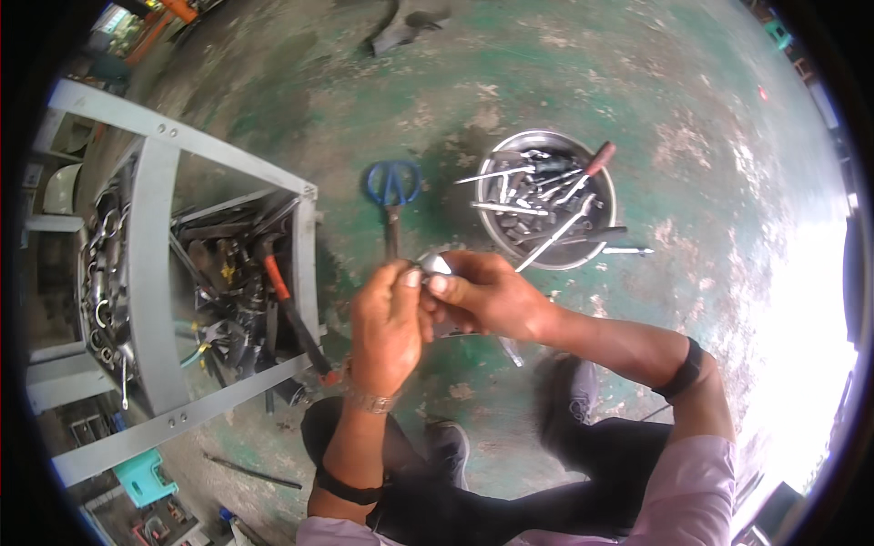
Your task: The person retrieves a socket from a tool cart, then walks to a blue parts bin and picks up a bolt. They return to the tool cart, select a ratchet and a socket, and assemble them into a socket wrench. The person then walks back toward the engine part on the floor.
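In front of my body, my left hand [387, 314] and my right hand [492, 291] meet, fingers closed around a small shiny metal piece [435, 264] with a rounded face. Most of it is covered by my fingers, so I cannot make out its kind. Just beyond the hands, blue-handled scissors [393, 187] lie on the floor, their lower end hidden. To the right of them stands a round metal basin [503, 244] full of wrenches, sockets and other hand tools. A red-handled screwdriver [601, 158] leans out over its rim.
At the left is a grey metal rack [157, 273] with wrenches and other tools inside; an orange-handled tool [278, 276] sticks out. A silver tool [630, 250] lies beside the basin. My shoes [448, 450] stand close below the hands. A dark rod [255, 472] lies near a teal stool [146, 476].
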Motion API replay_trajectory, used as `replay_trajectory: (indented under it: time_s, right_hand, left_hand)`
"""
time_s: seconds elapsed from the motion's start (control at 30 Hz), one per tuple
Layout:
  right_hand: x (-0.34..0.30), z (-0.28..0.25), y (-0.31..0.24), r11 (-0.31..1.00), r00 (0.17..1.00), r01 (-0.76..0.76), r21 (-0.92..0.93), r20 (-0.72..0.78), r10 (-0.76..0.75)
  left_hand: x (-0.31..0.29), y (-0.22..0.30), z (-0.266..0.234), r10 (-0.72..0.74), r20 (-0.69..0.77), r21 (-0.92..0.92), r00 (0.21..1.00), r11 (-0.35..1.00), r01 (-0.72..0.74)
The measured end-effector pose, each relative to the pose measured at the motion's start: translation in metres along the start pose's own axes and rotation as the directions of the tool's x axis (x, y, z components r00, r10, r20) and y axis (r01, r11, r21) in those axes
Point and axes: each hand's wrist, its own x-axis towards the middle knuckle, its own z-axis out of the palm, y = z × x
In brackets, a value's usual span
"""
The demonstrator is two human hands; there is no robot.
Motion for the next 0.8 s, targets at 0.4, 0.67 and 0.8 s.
replay_trajectory:
  time_s: [0.4, 0.67, 0.8]
  right_hand:
    - [0.002, -0.019, -0.02, 0.945, 0.961, 0.114, -0.307, 0.277, -0.026]
    - [0.027, -0.067, 0.104, 0.392, 0.993, 0.029, -0.919, 0.073, 0.097]
    - [0.008, -0.055, 0.179, 0.025, 0.965, 0.12, -0.992, 0.122, 0.231]
  left_hand:
    - [0.002, 0.002, -0.005, -0.223, -0.04, -0.171, 0.974, 0.962, 0.213]
    - [0.009, 0.007, -0.025, -0.342, -0.147, -0.574, 0.928, 0.794, 0.202]
    - [0.013, 0.004, -0.025, -0.397, -0.078, -0.679, 0.914, 0.693, 0.243]
